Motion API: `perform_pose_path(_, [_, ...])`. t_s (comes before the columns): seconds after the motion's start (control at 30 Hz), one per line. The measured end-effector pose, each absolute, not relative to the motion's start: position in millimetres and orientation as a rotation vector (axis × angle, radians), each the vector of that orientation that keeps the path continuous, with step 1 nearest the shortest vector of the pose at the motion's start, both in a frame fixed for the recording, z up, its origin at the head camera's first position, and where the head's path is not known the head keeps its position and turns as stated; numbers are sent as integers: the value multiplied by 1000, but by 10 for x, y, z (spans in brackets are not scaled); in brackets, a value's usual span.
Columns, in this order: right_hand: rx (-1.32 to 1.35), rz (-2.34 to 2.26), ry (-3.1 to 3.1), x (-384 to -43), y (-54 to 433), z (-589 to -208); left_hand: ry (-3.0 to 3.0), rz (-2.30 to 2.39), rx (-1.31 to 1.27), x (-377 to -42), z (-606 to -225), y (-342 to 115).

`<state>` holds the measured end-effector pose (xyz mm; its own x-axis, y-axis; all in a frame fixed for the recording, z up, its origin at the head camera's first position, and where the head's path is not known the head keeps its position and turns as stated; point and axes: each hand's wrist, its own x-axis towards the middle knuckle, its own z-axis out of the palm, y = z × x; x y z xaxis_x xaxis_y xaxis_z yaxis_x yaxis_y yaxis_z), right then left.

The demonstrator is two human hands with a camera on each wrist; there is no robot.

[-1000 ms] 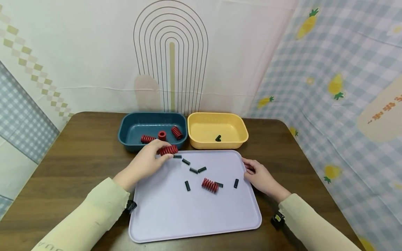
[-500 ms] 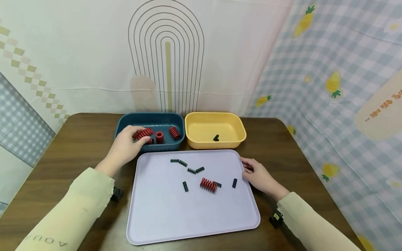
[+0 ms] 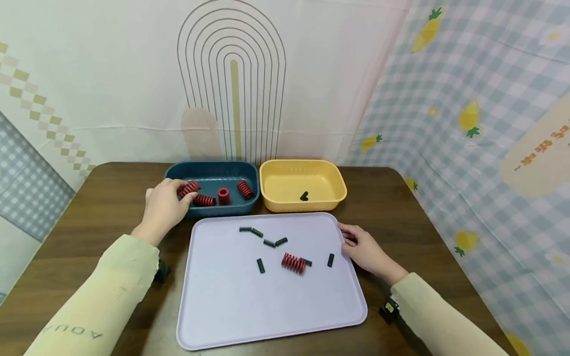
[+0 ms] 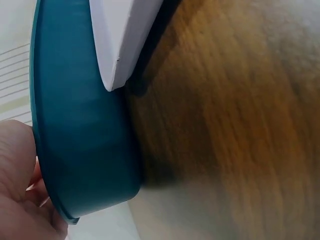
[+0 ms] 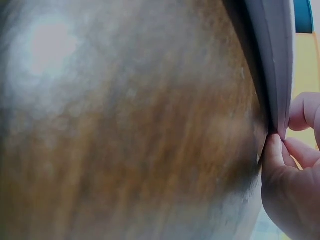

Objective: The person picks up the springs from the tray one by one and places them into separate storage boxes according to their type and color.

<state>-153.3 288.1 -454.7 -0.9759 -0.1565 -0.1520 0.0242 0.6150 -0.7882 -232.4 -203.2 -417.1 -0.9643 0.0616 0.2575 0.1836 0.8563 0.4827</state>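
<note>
My left hand (image 3: 162,205) reaches over the near left rim of the blue bin (image 3: 211,211) and holds a red coil spring (image 3: 190,188) between thumb and fingers. Just below that spring lies another red spring (image 3: 205,200); an upright one (image 3: 223,196) and a tilted one (image 3: 245,190) are farther right in the bin. In the left wrist view the bin's wall (image 4: 85,125) hides most of the fingers. My right hand (image 3: 367,249) grips the right edge of the lilac tray (image 3: 267,306); the right wrist view shows the fingertips (image 5: 274,142) at its rim (image 5: 280,75).
On the tray lie a red spring (image 3: 293,263) and several small dark springs, one (image 3: 331,260) near the right hand. Beside the blue bin stands a yellow bin (image 3: 303,205) with small black springs (image 3: 304,196) in it. Wooden table (image 3: 89,237) surrounds the tray.
My left hand has carried the red spring from the tray's back left edge up and left into the blue bin. The right hand has stayed at the tray's edge.
</note>
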Motion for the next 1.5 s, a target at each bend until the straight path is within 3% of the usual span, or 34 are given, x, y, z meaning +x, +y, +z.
perform_pose_path(1.03, [-85, -1282, 2633, -1508, 2855, -4517, -2844, -784, -76, -2316, -4167, -2034])
perform_pose_path(1.5, [-97, -1256, 2635, -1503, 2853, -4507, -2635, -1033, -348, -2105, -4075, -1633])
